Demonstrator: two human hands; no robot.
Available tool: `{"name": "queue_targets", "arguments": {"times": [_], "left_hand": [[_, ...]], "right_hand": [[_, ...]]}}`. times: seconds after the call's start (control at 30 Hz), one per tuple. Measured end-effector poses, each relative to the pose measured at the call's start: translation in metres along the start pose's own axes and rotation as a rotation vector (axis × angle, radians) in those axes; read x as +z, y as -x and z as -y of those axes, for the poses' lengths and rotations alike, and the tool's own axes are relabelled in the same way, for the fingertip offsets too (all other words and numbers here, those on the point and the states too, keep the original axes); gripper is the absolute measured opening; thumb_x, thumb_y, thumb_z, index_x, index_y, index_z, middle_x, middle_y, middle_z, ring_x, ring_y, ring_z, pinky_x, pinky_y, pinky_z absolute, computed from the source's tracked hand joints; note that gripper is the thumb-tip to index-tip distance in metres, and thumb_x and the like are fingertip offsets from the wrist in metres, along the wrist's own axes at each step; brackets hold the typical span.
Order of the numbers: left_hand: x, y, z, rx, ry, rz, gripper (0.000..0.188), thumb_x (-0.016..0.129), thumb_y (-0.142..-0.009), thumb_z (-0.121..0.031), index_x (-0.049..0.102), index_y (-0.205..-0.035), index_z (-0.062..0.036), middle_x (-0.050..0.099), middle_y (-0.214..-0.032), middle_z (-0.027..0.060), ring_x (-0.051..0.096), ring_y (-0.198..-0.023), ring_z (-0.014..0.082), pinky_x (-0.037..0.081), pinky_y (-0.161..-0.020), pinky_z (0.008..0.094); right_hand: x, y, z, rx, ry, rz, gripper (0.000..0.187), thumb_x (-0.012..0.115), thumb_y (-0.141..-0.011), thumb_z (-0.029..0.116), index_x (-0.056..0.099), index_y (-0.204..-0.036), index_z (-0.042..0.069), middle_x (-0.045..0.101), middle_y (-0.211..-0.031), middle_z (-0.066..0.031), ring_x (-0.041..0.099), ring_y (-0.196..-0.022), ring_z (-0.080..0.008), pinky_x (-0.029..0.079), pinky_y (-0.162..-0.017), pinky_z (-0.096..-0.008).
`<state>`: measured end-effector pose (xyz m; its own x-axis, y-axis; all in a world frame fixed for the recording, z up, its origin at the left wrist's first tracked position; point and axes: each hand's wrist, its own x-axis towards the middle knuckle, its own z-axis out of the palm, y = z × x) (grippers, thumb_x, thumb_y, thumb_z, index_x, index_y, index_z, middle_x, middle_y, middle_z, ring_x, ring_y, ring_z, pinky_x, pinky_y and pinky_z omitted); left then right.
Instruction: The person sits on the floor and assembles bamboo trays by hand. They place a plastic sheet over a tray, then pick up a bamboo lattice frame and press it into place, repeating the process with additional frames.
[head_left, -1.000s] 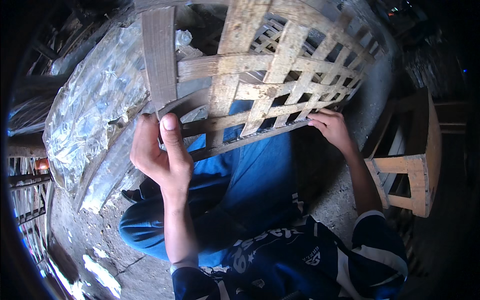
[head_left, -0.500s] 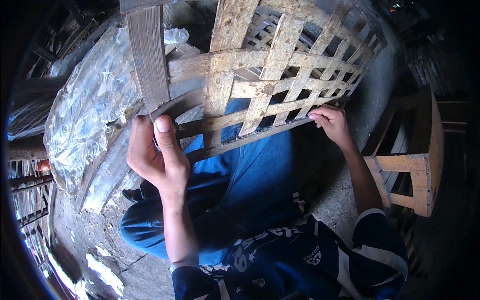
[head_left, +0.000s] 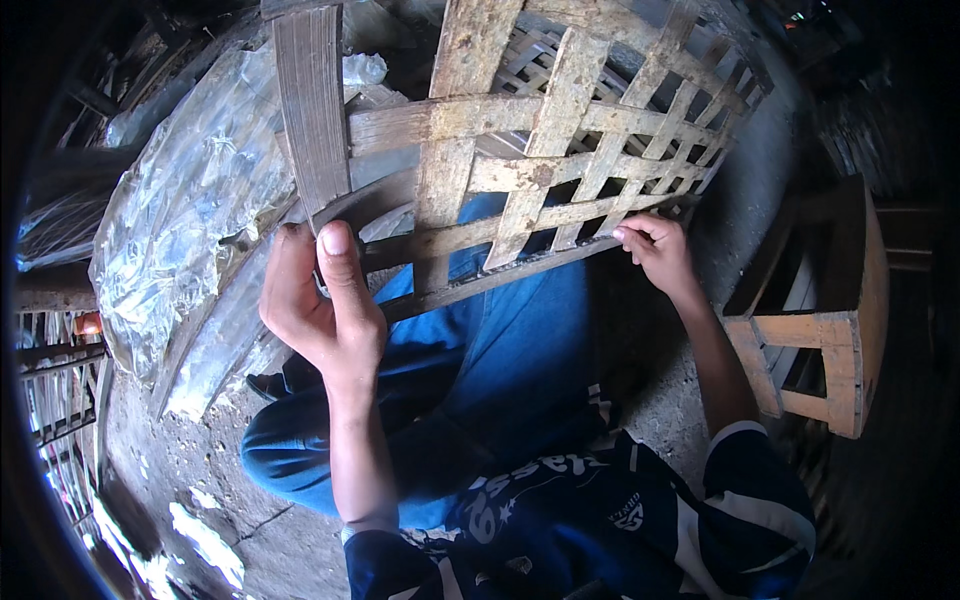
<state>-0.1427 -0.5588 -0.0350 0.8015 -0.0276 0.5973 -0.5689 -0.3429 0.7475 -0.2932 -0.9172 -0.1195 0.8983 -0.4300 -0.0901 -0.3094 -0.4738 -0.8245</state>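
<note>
A woven basket (head_left: 505,173) of broad, flat strips spans the top centre and upper right of the frame, tilted above blue trousers (head_left: 525,350). Left of centre, the left hand (head_left: 325,295) pinches its lower corner between thumb and fingers. The right hand (head_left: 660,255) has its fingertips at the lower rim — whether they clasp it or merely touch, I cannot tell. Crumpled clear plastic (head_left: 180,220) fills the upper left; a wooden frame (head_left: 838,345) stands at right.

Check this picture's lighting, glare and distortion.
Head view: pale woven wooden-strip lattice well lit, crinkled clear plastic sheeting glaring, rough grey floor partly washed out; also in head view, corners black, scene bending toward the rim.
</note>
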Motion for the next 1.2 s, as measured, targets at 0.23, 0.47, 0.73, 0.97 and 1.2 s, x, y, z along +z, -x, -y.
{"name": "queue_targets", "arguments": {"times": [0.23,0.47,0.73,0.97,1.2], "left_hand": [[0.000,-0.001,-0.012,0.036,0.037,0.013,0.031,0.061,-0.103,-0.020,0.063,-0.085,0.0047,0.051,-0.068,0.0080,0.047,-0.061,0.0180,0.035,-0.058,0.0313],[-0.001,-0.001,-0.004,-0.001,0.020,0.002,0.031,0.061,-0.103,-0.018,0.061,-0.082,0.0043,0.049,-0.066,0.0078,0.045,-0.060,0.0178,0.035,-0.058,0.0317],[0.008,0.000,0.004,-0.061,0.109,-0.053,0.033,0.061,-0.104,-0.020,0.061,-0.079,0.0018,0.051,-0.066,0.0048,0.047,-0.060,0.0149,0.035,-0.058,0.0295],[0.006,0.000,0.006,-0.105,0.074,-0.047,0.038,0.057,-0.107,-0.023,0.057,-0.078,0.0018,0.050,-0.067,0.0028,0.045,-0.062,0.0117,0.033,-0.058,0.0289],[0.012,0.001,0.005,-0.174,0.150,-0.052,0.039,0.056,-0.108,-0.021,0.052,-0.075,0.0000,0.044,-0.069,-0.0028,0.037,-0.065,0.0070,0.025,-0.057,0.0265]], "right_hand": [[-0.002,-0.004,0.013,0.130,-0.020,0.077,0.013,0.080,-0.090,0.015,0.078,-0.095,0.003,0.066,-0.070,0.0007,0.052,-0.058,-0.0038,0.041,-0.051,-0.0230],[0.003,0.003,0.015,0.160,-0.103,0.005,0.016,0.075,-0.095,0.016,0.074,-0.100,0.001,0.063,-0.072,0.0012,0.051,-0.061,-0.0048,0.041,-0.056,-0.0222],[-0.062,0.056,-0.092,0.358,-0.227,-0.050,0.020,0.068,-0.100,0.025,0.070,-0.096,0.005,0.066,-0.083,-0.0058,0.067,-0.075,-0.0147,0.051,-0.067,-0.0273],[-0.072,0.102,-0.145,0.390,0.523,-0.059,0.026,0.076,-0.092,0.017,0.071,-0.116,0.008,0.074,-0.089,-0.0136,0.073,-0.084,-0.0223,0.056,-0.076,-0.0351],[-0.146,0.030,-0.137,-0.001,0.346,-0.656,0.039,0.075,-0.095,0.033,0.071,-0.122,0.005,0.075,-0.103,-0.0117,0.072,-0.094,-0.0222,0.055,-0.085,-0.0363]]}}
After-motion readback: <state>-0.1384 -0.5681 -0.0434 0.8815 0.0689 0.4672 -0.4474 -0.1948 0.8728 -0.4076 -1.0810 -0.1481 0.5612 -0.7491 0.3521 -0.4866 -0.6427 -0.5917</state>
